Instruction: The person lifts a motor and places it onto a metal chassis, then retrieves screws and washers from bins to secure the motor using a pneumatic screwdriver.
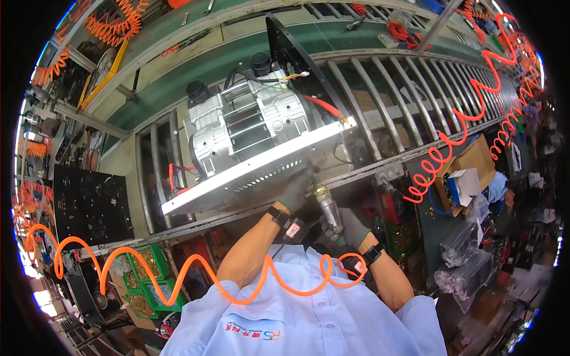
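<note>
A silver twin-head air compressor (249,121) with black caps sits on a white metal panel (261,166), which is tilted so its vented underside faces me. My right hand (351,230), in a grey glove, is wrapped around a metal pneumatic screwdriver (328,207) pointing up at that underside. My left hand (297,188), gloved too, is closed beside the screwdriver's front end, close against the panel. Whatever its fingertips pinch is too small to make out. A black upright plate (300,65) stands behind the compressor.
Under the panel runs a roller conveyor (386,107). An orange coiled air hose (196,267) crosses in front of my forearms, and another (469,115) hangs at right. Green bins (148,264) of small fasteners stand lower left. A black plate (92,204) lies left; a cardboard box (475,160) is right.
</note>
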### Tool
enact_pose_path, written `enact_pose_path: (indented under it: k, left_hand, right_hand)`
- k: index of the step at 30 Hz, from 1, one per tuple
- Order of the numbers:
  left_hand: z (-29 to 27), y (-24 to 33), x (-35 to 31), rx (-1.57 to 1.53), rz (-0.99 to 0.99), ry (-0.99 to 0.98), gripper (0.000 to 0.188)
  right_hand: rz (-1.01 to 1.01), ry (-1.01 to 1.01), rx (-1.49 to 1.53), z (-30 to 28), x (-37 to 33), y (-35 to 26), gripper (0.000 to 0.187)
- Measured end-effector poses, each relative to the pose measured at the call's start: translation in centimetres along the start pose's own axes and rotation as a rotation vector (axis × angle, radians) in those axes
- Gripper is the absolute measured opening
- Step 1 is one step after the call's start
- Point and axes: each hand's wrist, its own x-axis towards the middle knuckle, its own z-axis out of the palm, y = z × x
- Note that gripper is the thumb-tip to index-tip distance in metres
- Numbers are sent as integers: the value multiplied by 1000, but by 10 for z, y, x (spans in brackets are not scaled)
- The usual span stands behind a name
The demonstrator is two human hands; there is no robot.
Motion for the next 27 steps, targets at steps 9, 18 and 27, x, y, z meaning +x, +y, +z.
enact_pose_path:
  k: [9,18,27]
  left_hand:
    - [5,1,-3,37,-1,91,39]
    - [8,3,-3,9,-31,143,35]
    - [8,3,-4,43,-22,130,39]
  right_hand:
    - [8,114,-89,-35,40,20,41]
    - [-143,-20,-75,0,11,5,44]
    - [-172,158,-266,22,3,-2,56]
